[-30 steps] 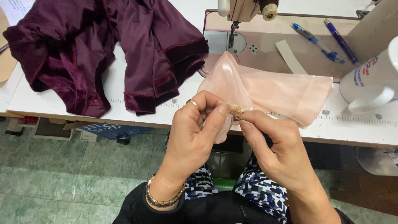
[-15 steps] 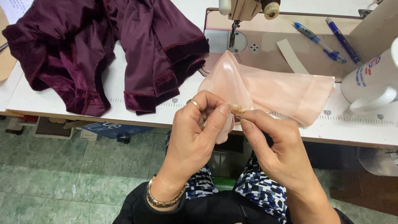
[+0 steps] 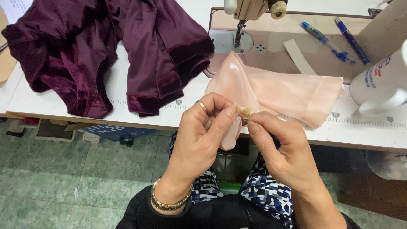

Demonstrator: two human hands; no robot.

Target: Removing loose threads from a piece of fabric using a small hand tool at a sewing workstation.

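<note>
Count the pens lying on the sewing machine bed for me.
2. One blue pen lies on the sewing machine bed right of the needle; the darker blue pen lies just right of it, near the white mug. More may be hidden out of frame.

1. The left hand [image 3: 199,135] wears a thin gold-coloured ring [image 3: 200,104] with a pale band on one finger.
2. On the left wrist sits a gold-coloured bracelet [image 3: 169,202] of chunky links, wrapped close around it.
3. The right hand [image 3: 284,152] is bare, with no ring or bracelet showing.
4. Both forearms are uncovered; no sleeves reach the wrists.
5. A black top [image 3: 203,214] covers the torso at the bottom edge of the view.
6. The lap is covered by a garment [image 3: 267,195] printed in small blocks of blue, black and white.
</note>
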